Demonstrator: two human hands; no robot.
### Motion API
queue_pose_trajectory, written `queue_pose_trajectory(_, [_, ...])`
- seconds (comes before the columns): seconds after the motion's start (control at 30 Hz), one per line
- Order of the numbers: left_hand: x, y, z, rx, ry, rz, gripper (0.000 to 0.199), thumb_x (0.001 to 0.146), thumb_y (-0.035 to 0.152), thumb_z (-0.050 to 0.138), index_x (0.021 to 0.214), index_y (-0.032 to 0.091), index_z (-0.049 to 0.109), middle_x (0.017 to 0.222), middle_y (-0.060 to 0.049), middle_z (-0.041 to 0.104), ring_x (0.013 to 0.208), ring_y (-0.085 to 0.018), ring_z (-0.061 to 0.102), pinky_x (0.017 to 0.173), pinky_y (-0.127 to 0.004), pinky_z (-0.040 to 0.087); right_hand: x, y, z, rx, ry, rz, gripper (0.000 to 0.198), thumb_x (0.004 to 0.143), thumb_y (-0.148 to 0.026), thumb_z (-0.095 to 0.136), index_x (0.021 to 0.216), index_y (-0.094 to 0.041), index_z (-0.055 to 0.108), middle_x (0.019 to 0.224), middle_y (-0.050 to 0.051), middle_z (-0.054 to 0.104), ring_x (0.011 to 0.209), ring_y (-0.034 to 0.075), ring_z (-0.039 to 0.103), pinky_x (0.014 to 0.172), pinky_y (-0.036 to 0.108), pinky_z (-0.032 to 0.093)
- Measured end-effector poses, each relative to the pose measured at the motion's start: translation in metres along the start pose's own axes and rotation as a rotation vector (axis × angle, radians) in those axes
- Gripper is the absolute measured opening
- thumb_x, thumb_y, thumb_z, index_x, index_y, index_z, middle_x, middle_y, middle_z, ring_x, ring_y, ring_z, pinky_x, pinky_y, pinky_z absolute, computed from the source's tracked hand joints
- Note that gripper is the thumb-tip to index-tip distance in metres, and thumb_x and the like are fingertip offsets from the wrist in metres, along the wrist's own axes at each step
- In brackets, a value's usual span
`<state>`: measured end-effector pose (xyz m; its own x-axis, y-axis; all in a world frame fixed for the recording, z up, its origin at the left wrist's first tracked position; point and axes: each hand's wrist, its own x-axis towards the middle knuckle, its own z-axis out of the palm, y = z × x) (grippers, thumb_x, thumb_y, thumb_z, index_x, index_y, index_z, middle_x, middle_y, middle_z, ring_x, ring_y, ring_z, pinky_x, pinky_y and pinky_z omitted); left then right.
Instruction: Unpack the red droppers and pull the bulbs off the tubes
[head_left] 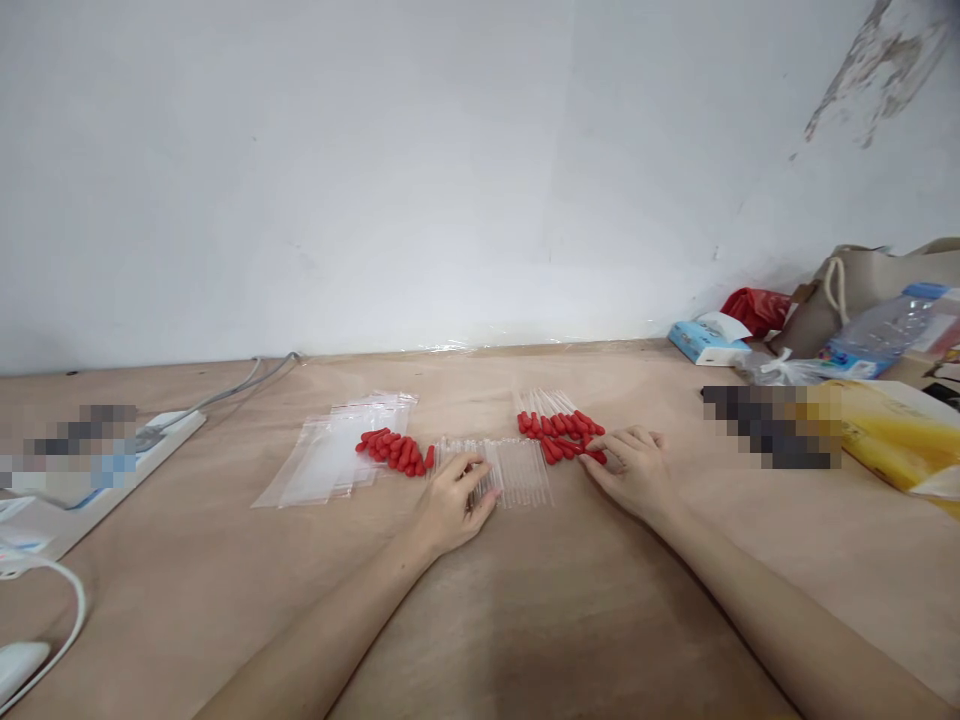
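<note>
A row of clear thin tubes [525,475] lies on the wooden table. My left hand [454,500] rests over the left part of that row, thumb and fingers apart, with no tube visibly gripped. Left of it sits a pile of red rubber bulbs [394,450], partly on clear plastic zip bags [319,460]. To the right lie droppers [559,420], clear tubes fitted with red bulbs, side by side with the tubes pointing away. My right hand [634,465] is at their near right edge, thumb and forefinger closed around a red rubber bulb [597,456].
A white power strip [142,475] with cables lies at the left. On the right are a blue tissue pack [705,342], a plastic bottle [892,325], a yellow bag [877,430] and a grey-brown bag [870,275]. A white wall [450,180] bounds the table's back.
</note>
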<state>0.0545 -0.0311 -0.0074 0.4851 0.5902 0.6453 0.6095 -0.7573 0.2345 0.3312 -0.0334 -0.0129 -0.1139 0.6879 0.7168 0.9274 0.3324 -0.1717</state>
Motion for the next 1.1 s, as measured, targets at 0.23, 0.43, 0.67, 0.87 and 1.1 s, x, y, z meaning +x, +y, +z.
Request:
queue_pose_trajectory(0.23, [-0.001, 0.005, -0.009, 0.163, -0.016, -0.018, 0.026, 0.077, 0.035, 0.054, 0.099, 0.022, 0.062, 0.103, -0.007, 0.059, 0.097, -0.023, 0.05, 0.085, -0.042, 0.038, -0.001, -0.001, 0.0, -0.014, 0.006, -0.012, 0.013, 0.075, -0.029, 0.054, 0.071, -0.023, 0.064, 0.073, 0.0, 0.065, 0.074, 0.016, 0.053, 0.075, 0.032, 0.024])
queue_pose_trajectory(0.43, [-0.003, 0.003, -0.01, 0.186, -0.089, 0.012, 0.042, 0.076, 0.044, 0.054, 0.112, 0.024, 0.055, 0.119, -0.008, 0.053, 0.114, -0.026, 0.043, 0.099, -0.05, 0.024, -0.001, -0.002, -0.001, 0.018, 0.001, 0.038, 0.017, 0.074, -0.037, 0.056, 0.079, -0.024, 0.066, 0.08, 0.002, 0.065, 0.077, 0.017, 0.052, 0.074, 0.032, 0.025])
queue_pose_trajectory(0.67, [-0.006, 0.001, -0.013, 0.197, -0.092, 0.024, 0.046, 0.075, 0.045, 0.055, 0.115, 0.023, 0.053, 0.119, -0.01, 0.053, 0.117, -0.028, 0.042, 0.1, -0.053, 0.022, 0.035, -0.019, -0.009, 0.019, -0.023, 0.214, 0.019, 0.076, -0.034, 0.051, 0.076, -0.023, 0.066, 0.075, 0.003, 0.063, 0.077, 0.018, 0.051, 0.073, 0.033, 0.025])
queue_pose_trajectory(0.87, [-0.009, -0.001, -0.016, 0.187, -0.08, 0.009, 0.044, 0.073, 0.044, 0.057, 0.113, 0.023, 0.055, 0.118, -0.011, 0.054, 0.116, -0.03, 0.043, 0.099, -0.054, 0.023, 0.077, -0.048, 0.018, -0.09, -0.409, 0.271, 0.027, 0.07, -0.047, 0.053, 0.073, -0.023, 0.065, 0.079, 0.005, 0.063, 0.082, 0.022, 0.049, 0.071, 0.034, 0.025])
queue_pose_trajectory(1.1, [-0.01, 0.0, -0.016, 0.176, -0.094, 0.006, 0.042, 0.075, 0.044, 0.056, 0.11, 0.022, 0.057, 0.116, -0.011, 0.055, 0.116, -0.029, 0.043, 0.098, -0.054, 0.023, 0.083, -0.058, 0.043, -0.186, -0.49, 0.208, 0.026, 0.07, -0.045, 0.054, 0.073, -0.022, 0.066, 0.081, 0.007, 0.063, 0.085, 0.024, 0.049, 0.072, 0.037, 0.024])
